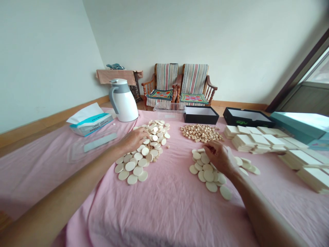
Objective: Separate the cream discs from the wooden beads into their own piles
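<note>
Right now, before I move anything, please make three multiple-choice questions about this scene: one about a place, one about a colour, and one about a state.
1. What stands just behind the small round beads?
A) a tissue pack
B) a black box
C) a white jug

2. What colour is the cloth under the piles?
A) blue
B) green
C) pink

3. What does the left hand rest on?
A) the white jug
B) a pile of pale flat discs
C) the tissue pack

1: B, the box sits directly beyond the beads.
2: C, the cloth shows pink around the piles.
3: B, the hand lies on the left pile.
</note>
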The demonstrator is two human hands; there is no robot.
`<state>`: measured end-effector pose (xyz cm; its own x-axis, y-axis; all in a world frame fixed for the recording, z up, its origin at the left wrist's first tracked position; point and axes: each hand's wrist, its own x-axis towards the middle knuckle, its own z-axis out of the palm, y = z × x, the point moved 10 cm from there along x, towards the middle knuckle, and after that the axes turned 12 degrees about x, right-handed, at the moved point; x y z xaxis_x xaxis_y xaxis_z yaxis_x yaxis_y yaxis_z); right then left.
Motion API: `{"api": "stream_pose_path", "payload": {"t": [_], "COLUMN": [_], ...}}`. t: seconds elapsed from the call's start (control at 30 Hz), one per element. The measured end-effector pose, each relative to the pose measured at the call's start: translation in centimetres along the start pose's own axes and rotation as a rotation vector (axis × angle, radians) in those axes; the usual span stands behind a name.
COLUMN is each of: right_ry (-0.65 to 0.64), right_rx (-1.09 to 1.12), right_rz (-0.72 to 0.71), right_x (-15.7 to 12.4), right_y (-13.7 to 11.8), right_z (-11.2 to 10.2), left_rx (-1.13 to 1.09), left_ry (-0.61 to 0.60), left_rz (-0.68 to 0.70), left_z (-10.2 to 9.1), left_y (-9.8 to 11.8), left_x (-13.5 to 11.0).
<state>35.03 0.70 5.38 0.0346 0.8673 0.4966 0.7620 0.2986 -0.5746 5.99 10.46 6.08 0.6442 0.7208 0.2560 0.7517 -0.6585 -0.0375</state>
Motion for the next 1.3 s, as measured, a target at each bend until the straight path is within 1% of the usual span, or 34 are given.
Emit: {"api": "stream_pose_path", "payload": {"t": [0.1, 0.27, 0.37, 0.47, 0.53, 0.57, 0.63, 0.8, 0.87, 0.9, 0.97, 1.03, 1.1, 1.2, 1.3], "right_ry": [-0.004, -0.005, -0.003, -0.005, -0.005, -0.006, -0.008, -0.014, -0.013, -0.013, -0.014, -0.015, -0.018, -0.018, -0.015], "right_rx": [0.001, 0.004, 0.009, 0.004, 0.004, 0.006, 0.008, -0.012, -0.006, 0.001, 0.012, 0.009, -0.004, -0.008, 0.004], "right_rz": [-0.01, -0.025, -0.022, -0.018, -0.014, -0.011, -0.009, -0.02, -0.016, -0.012, -0.005, -0.001, -0.001, -0.001, 0.0], "right_x": [0.0, -0.1, -0.1, -0.1, 0.0, 0.0, 0.0, -0.1, -0.1, -0.1, -0.1, -0.1, -0.1, -0.1, -0.1], "right_y": [-0.1, -0.1, -0.1, -0.2, -0.3, -0.3, -0.4, -0.4, -0.3, -0.2, -0.2, -0.3, -0.4, -0.4, -0.3], "right_z": [0.2, 0.4, 0.4, 0.3, 0.2, 0.2, 0.2, 0.5, 0.5, 0.5, 0.5, 0.4, 0.4, 0.4, 0.5], "left_rx": [-0.001, 0.043, 0.037, -0.014, -0.059, -0.086, -0.145, -0.306, -0.374, -0.372, -0.279, -0.115, 0.015, 0.141, 0.213], "left_ry": [-0.006, -0.041, -0.025, -0.008, 0.037, 0.064, 0.095, 0.028, 0.025, 0.038, 0.075, 0.074, 0.019, -0.061, -0.093], "left_rz": [-0.001, 0.012, -0.039, -0.122, -0.183, -0.199, -0.176, 0.051, 0.095, 0.105, 0.112, 0.122, 0.143, 0.172, 0.175], "left_z": [-0.1, 0.0, 0.0, -0.1, -0.8, -1.2, -1.9, -1.8, -1.5, -1.5, -1.3, -0.5, 0.8, 2.7, 3.7], "left_y": [-0.2, 0.1, -0.3, -1.2, -1.4, -1.2, 0.3, 7.7, 9.3, 9.6, 9.4, 8.7, 8.1, 7.5, 7.4], "left_x": [0.2, 0.5, 0.6, 0.7, 0.6, 0.6, 0.7, 1.2, 1.7, 2.1, 2.9, 3.8, 4.5, 5.2, 5.6]}}
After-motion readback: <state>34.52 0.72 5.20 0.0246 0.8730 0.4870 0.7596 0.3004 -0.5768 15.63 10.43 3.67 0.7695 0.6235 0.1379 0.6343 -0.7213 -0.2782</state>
